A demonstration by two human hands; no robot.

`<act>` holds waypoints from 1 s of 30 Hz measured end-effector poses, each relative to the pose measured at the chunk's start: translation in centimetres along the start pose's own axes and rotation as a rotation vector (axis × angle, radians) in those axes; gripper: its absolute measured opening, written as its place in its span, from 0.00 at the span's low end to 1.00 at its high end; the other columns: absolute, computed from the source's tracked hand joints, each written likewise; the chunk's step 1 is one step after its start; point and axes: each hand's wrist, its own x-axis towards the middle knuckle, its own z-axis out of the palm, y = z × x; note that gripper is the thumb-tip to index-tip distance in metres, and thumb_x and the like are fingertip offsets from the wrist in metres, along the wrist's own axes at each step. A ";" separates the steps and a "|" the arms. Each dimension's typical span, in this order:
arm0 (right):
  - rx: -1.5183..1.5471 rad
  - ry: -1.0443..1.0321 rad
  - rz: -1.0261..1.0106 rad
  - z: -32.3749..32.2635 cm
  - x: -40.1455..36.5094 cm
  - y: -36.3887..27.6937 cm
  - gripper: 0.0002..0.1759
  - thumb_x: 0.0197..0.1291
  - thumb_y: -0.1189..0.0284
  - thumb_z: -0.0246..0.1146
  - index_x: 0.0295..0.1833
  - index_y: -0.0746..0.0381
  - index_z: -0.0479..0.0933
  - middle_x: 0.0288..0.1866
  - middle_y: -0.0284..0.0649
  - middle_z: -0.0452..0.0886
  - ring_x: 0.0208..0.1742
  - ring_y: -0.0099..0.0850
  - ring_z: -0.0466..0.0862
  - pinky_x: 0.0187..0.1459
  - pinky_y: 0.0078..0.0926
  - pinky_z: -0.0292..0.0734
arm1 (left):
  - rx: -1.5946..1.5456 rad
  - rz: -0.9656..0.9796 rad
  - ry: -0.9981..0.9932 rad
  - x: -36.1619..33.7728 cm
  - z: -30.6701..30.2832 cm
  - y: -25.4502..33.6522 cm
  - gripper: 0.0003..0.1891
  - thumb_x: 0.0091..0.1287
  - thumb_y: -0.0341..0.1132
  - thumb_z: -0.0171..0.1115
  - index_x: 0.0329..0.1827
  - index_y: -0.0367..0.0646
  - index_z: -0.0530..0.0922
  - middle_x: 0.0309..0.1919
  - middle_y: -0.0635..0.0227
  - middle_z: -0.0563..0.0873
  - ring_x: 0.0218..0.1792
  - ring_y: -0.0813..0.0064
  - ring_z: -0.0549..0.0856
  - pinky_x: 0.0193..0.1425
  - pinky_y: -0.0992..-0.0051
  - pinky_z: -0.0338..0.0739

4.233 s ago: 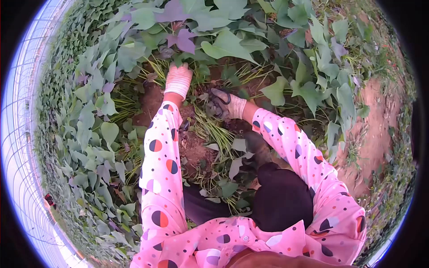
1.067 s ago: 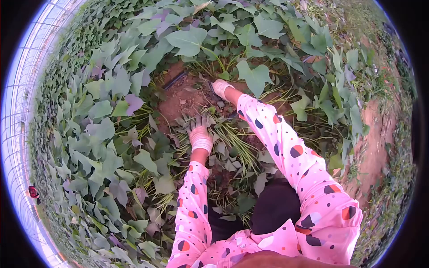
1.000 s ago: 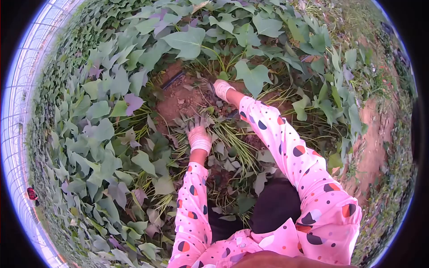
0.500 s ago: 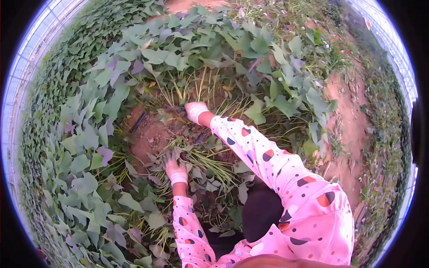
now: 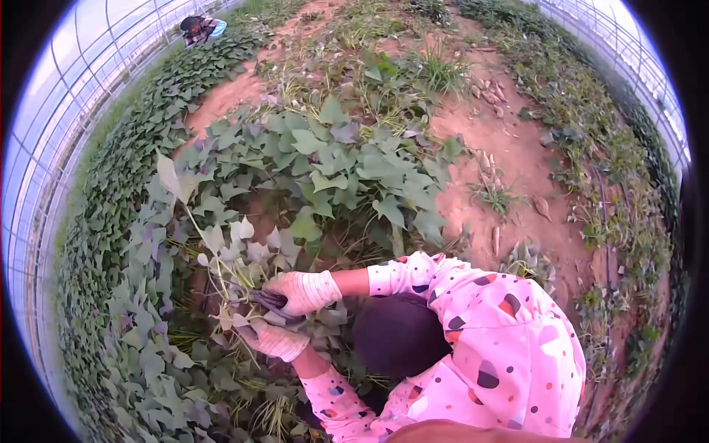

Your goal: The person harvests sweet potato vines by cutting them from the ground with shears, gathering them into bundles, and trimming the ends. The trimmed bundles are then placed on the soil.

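Note:
Both my hands are close together in front of my knees, in pale gloves with dark grey fingers. My right hand (image 5: pixel 301 292) is closed around the stems of a cut bunch of sweet potato vines (image 5: pixel 235 275). Just below it, my left hand (image 5: pixel 275 340) grips the lower part of the same bunch, its fingertips partly hidden by leaves. One long stem with a large leaf sticks up and left from the bunch. Beyond my hands stand leafy sweet potato plants (image 5: pixel 347 166), rooted in the bed.
Dense vines (image 5: pixel 111 244) cover the left side. On the reddish soil path (image 5: pixel 473 140) to the right lie several sweet potatoes (image 5: pixel 541 207). A co-worker (image 5: pixel 201 31) crouches at the far upper left, beside the greenhouse frame (image 5: pixel 81 66).
My hands were apart, low at the stems and soil; they have come together and lifted a bunch of vines. My view has tilted up, bringing the path and a co-worker into sight.

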 end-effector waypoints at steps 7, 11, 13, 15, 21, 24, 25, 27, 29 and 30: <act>0.011 0.128 -0.136 -6.5 -5.1 -5.8 0.18 0.52 0.68 0.63 0.47 0.66 0.75 0.34 0.52 0.81 0.36 0.49 0.82 0.39 0.38 0.76 | -0.199 0.304 -0.152 -1.1 0.0 7.4 0.29 0.74 0.46 0.46 0.68 0.29 0.63 0.69 0.50 0.67 0.68 0.59 0.68 0.72 0.65 0.63; -0.022 0.237 -0.213 -11.0 -8.9 -7.4 0.18 0.52 0.69 0.62 0.48 0.66 0.75 0.34 0.51 0.81 0.35 0.48 0.81 0.39 0.36 0.76 | -0.357 0.279 -0.450 -0.6 0.6 10.8 0.38 0.76 0.58 0.27 0.78 0.36 0.46 0.76 0.49 0.52 0.77 0.63 0.49 0.80 0.65 0.40; -0.073 0.366 -0.195 -12.9 -10.7 -7.0 0.17 0.51 0.70 0.62 0.46 0.66 0.76 0.32 0.51 0.80 0.32 0.45 0.79 0.38 0.34 0.75 | -0.163 0.208 -0.697 -0.3 0.9 15.8 0.37 0.76 0.55 0.39 0.78 0.37 0.48 0.76 0.53 0.56 0.75 0.61 0.57 0.76 0.65 0.51; -0.093 0.472 -0.100 -15.6 -14.3 -7.9 0.16 0.50 0.69 0.63 0.44 0.66 0.77 0.30 0.50 0.80 0.30 0.40 0.79 0.36 0.33 0.75 | -0.365 0.329 -0.728 -1.6 1.6 20.7 0.33 0.73 0.47 0.49 0.75 0.35 0.56 0.72 0.53 0.65 0.71 0.59 0.66 0.73 0.65 0.59; -0.254 0.868 0.188 -26.8 -30.7 -12.2 0.17 0.61 0.60 0.60 0.42 0.65 0.78 0.22 0.43 0.76 0.21 0.27 0.74 0.27 0.30 0.72 | -0.612 0.218 -0.740 -2.5 0.1 20.3 0.22 0.74 0.40 0.47 0.65 0.33 0.70 0.64 0.52 0.75 0.62 0.57 0.77 0.68 0.60 0.69; -0.853 0.908 0.320 -30.8 -39.0 -12.3 0.17 0.59 0.60 0.61 0.42 0.64 0.78 0.24 0.48 0.78 0.25 0.39 0.80 0.29 0.35 0.74 | -0.416 -0.104 -0.745 -3.2 -2.1 14.4 0.24 0.74 0.42 0.46 0.64 0.33 0.70 0.61 0.52 0.77 0.61 0.58 0.78 0.67 0.61 0.69; -0.939 0.911 0.445 -31.0 -41.0 -12.2 0.18 0.58 0.60 0.61 0.42 0.64 0.78 0.26 0.51 0.80 0.28 0.44 0.82 0.31 0.37 0.75 | -0.377 -0.211 -0.741 -3.4 -2.6 11.0 0.24 0.74 0.43 0.46 0.64 0.33 0.71 0.60 0.52 0.78 0.62 0.58 0.78 0.67 0.62 0.69; -1.105 0.823 0.558 -30.8 -44.8 -8.9 0.16 0.57 0.61 0.61 0.43 0.63 0.78 0.30 0.52 0.82 0.34 0.49 0.83 0.35 0.40 0.77 | -0.354 -0.412 -0.760 -4.9 -4.1 6.3 0.24 0.74 0.44 0.47 0.64 0.34 0.71 0.59 0.54 0.79 0.61 0.58 0.78 0.66 0.63 0.70; -1.203 0.574 0.983 -29.0 -46.9 -4.8 0.17 0.54 0.69 0.58 0.50 0.60 0.77 0.35 0.51 0.84 0.40 0.49 0.85 0.41 0.43 0.79 | -0.242 -0.365 -0.777 -6.8 -5.4 3.1 0.24 0.74 0.45 0.47 0.64 0.34 0.71 0.59 0.54 0.79 0.60 0.59 0.79 0.65 0.64 0.71; -1.104 0.478 1.122 -27.9 -47.9 -1.6 0.19 0.52 0.70 0.58 0.52 0.61 0.75 0.39 0.53 0.84 0.44 0.49 0.84 0.43 0.44 0.79 | -0.345 -0.631 -0.684 -7.5 -5.8 1.4 0.21 0.74 0.40 0.48 0.63 0.35 0.72 0.57 0.55 0.80 0.59 0.61 0.80 0.61 0.64 0.74</act>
